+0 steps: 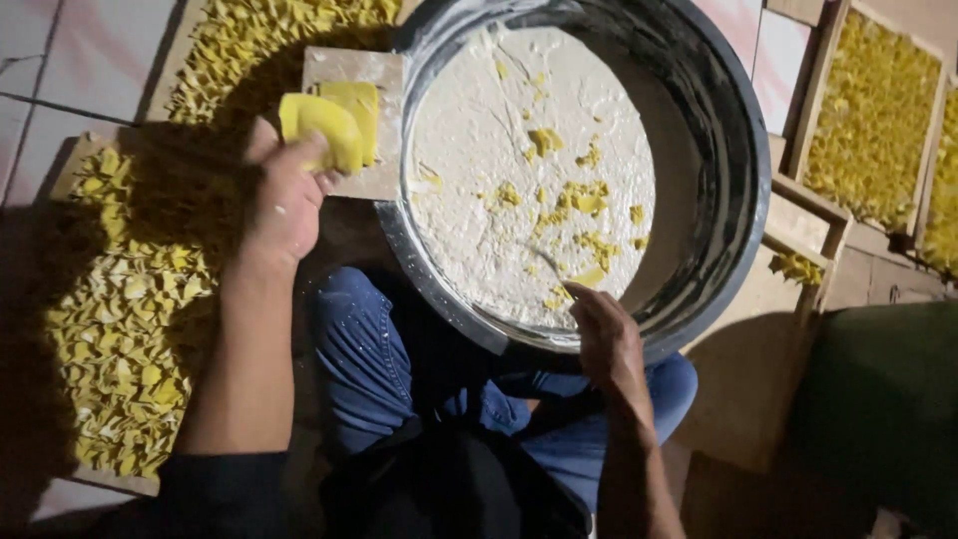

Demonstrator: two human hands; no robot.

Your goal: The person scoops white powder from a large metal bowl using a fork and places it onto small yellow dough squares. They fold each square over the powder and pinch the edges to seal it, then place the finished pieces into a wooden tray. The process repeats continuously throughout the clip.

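Note:
My left hand [284, 195] holds a folded yellow dough wrapper [321, 125] over a small floured board [351, 70] that rests against the rim of a big round dark basin [728, 200]. A second yellow wrapper [357, 105] lies on the board. The basin is filled with pale white filling [489, 190] dotted with yellow bits. My right hand [607, 337] is at the basin's near rim, gripping a thin metal utensil [554, 268] whose tip reaches into the filling.
Wooden trays of several folded yellow dumplings lie at my left [125, 319], at the top left [259, 40] and at the right [873, 120]. My blue-jeaned knees [364, 359] sit under the basin. Tiled floor shows at the top left.

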